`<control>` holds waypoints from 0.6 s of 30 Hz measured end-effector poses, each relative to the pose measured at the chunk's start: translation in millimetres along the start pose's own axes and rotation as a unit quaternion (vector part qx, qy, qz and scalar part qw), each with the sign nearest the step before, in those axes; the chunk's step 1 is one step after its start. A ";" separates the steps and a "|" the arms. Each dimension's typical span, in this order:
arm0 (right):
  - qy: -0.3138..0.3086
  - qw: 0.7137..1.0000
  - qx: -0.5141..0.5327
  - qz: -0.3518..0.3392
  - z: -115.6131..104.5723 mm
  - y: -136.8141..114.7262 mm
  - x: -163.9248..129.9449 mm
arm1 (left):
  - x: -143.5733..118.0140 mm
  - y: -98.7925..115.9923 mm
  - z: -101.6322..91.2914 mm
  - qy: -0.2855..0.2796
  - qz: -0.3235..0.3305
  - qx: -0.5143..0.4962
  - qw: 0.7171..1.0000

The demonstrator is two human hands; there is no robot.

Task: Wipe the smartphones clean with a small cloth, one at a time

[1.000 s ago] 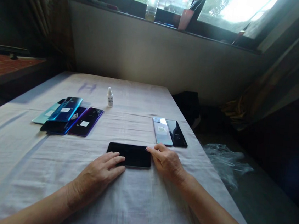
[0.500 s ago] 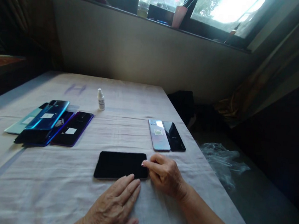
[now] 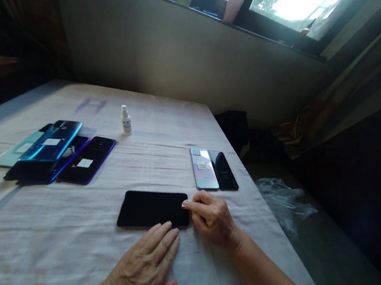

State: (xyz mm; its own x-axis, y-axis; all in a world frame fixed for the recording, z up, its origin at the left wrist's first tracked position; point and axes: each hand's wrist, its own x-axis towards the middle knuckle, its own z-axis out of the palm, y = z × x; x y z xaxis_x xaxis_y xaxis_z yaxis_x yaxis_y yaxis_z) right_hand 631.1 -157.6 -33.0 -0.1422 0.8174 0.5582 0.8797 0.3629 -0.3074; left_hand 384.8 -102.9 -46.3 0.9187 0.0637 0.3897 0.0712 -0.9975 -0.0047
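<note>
A smartphone [image 3: 152, 210] with a dark screen lies face up and crosswise on the cloth in front of me. My left hand [image 3: 147, 260] rests flat, fingers stretched out, with the fingertips at the phone's near long edge. At the phone's right end is my right hand [image 3: 213, 217], its fingers curled together and a fingertip over the screen's edge. A small whitish spot shows at that fingertip; I cannot tell whether it is a nail or a held scrap. Beyond the right hand lie a silvery phone [image 3: 204, 173] and a black phone [image 3: 224, 171], side by side.
On the left lie several phones, including a blue one [image 3: 52, 142] on top of others and a dark purple-edged one [image 3: 90, 152]. A small white bottle [image 3: 126, 121] stands upright further back. Clear plastic wrap [image 3: 282, 202] lies beyond the table's right edge.
The view has tilted down slightly, so the window shows less. Both hands stay at the phone in nearly the same pose.
</note>
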 end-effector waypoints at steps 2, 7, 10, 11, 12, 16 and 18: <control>-0.008 1.000 -0.028 -0.007 2.1 4.9 4.4 | -0.8 0.7 0.5 0.002 0.009 0.012 1.000; -0.012 0.999 -0.037 -0.003 8.9 11.1 10.2 | -2.1 0.8 2.8 -0.003 0.026 0.018 1.000; 0.002 1.000 -0.011 -0.007 6.9 6.9 7.5 | -0.6 0.2 2.8 -0.002 0.017 0.015 1.000; 0.001 1.000 -0.002 -0.012 5.3 4.9 6.5 | 0.2 -0.4 2.6 0.002 0.015 0.015 1.000; -0.001 1.000 0.008 -0.019 3.6 2.9 5.6 | 1.0 -1.1 2.5 0.008 0.014 0.016 1.000; -0.016 0.999 0.021 -0.033 0.3 -1.1 4.6 | 1.4 -3.7 3.6 0.008 0.030 0.023 0.999; -0.014 1.000 0.011 -0.024 2.2 -0.3 5.3 | -0.1 -3.4 5.4 0.007 0.025 0.019 0.999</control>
State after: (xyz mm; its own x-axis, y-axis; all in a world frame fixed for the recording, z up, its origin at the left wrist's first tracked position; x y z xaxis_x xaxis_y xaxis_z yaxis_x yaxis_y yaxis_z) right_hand 629.0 -152.4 -31.7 -0.1963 0.8111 0.5510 0.8616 0.4109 -0.2979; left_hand 386.6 -99.4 -51.3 0.9163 0.0132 0.4003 0.0406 -0.9974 -0.0600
